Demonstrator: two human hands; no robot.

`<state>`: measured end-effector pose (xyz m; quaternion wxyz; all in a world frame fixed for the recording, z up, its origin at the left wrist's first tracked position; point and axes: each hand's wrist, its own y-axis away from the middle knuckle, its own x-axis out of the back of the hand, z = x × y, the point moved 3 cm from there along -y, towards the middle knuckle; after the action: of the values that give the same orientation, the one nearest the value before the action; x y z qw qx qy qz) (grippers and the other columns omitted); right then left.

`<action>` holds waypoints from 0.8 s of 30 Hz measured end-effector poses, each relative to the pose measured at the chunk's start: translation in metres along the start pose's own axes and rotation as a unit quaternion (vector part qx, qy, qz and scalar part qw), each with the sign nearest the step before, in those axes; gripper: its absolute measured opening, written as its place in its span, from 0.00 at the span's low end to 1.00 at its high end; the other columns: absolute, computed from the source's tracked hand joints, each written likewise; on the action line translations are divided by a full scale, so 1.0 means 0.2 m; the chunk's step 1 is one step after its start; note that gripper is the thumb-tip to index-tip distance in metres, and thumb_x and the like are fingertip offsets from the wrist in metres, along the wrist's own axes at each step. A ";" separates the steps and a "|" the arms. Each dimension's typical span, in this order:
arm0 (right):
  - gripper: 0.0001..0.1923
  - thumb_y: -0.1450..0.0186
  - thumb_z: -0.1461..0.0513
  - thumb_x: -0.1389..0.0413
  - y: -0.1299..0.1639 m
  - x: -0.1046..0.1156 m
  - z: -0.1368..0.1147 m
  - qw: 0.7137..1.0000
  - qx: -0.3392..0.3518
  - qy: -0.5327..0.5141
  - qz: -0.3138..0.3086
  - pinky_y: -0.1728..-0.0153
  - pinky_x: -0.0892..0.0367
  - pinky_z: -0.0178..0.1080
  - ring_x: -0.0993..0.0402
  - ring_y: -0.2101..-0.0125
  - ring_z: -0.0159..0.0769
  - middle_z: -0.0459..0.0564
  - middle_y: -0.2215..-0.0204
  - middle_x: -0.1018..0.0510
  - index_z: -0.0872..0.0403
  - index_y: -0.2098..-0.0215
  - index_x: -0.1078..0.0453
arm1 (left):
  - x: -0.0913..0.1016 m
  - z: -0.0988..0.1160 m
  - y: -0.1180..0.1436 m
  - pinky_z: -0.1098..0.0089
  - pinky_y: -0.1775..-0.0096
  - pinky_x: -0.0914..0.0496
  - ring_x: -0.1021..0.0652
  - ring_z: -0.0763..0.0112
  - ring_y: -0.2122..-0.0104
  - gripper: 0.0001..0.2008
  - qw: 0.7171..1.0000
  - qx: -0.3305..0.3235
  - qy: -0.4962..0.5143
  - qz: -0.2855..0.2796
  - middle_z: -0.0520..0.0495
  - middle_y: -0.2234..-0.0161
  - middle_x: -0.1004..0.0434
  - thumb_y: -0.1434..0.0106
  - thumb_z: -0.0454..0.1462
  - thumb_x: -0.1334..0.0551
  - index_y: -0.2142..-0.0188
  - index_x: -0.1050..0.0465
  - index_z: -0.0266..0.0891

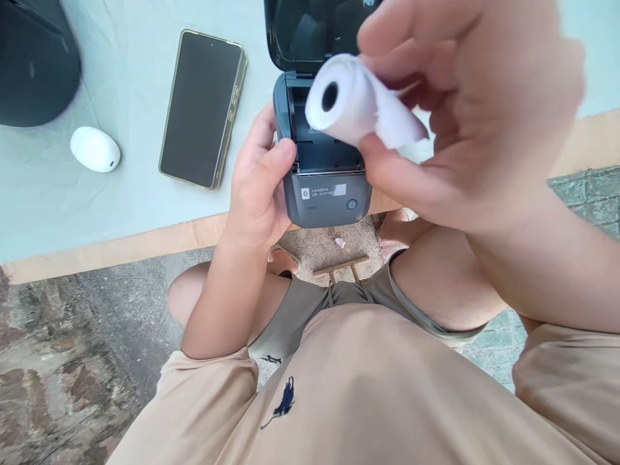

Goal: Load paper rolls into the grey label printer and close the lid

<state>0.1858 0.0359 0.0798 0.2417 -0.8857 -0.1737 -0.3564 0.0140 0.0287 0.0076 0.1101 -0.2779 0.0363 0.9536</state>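
White paper roll [346, 100] sits pinched between thumb and fingertips of the right hand [465, 110] just above the open grey label printer [322, 174], whose left side the left hand [259, 184] clasps at the counter [97, 213] edge.

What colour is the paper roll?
White, with a dark hollow core; the head view shows the roll held in the right hand.

A single head-worn camera looked steeply down, very close above the right hand [465, 116], table edge [121, 245] beyond the left hand [259, 187].
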 end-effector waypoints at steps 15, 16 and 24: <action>0.14 0.36 0.59 0.50 -0.05 -0.01 0.02 0.981 0.103 0.161 0.014 0.60 0.37 0.35 0.27 0.60 0.29 0.45 0.60 0.24 0.54 0.54 0.32 | -0.03 0.01 0.02 0.51 0.30 0.37 0.40 0.56 0.29 0.13 1.000 -0.003 0.014 0.010 0.46 0.51 0.23 0.31 0.35 0.44 0.49 0.32 0.35; 0.14 0.36 0.59 0.50 -0.05 0.00 0.02 0.981 0.107 0.160 0.016 0.60 0.37 0.35 0.27 0.60 0.30 0.46 0.60 0.24 0.55 0.54 0.31 | -0.02 0.00 0.02 0.52 0.31 0.35 0.39 0.54 0.30 0.14 1.000 -0.009 0.010 0.002 0.46 0.49 0.22 0.33 0.37 0.39 0.49 0.31 0.37; 0.12 0.33 0.62 0.50 -0.03 -0.05 0.07 0.976 0.155 0.151 0.000 0.57 0.32 0.37 0.23 0.51 0.34 0.45 0.51 0.23 0.51 0.55 0.27 | 0.01 -0.01 0.01 0.49 0.33 0.32 0.35 0.51 0.32 0.18 1.000 -0.006 -0.012 -0.007 0.47 0.51 0.22 0.37 0.44 0.35 0.50 0.29 0.41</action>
<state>0.1836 0.0475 0.0655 0.4000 -0.7733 -0.1881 -0.4545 0.0139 0.0268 0.0044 0.1159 -0.2671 0.0274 0.9563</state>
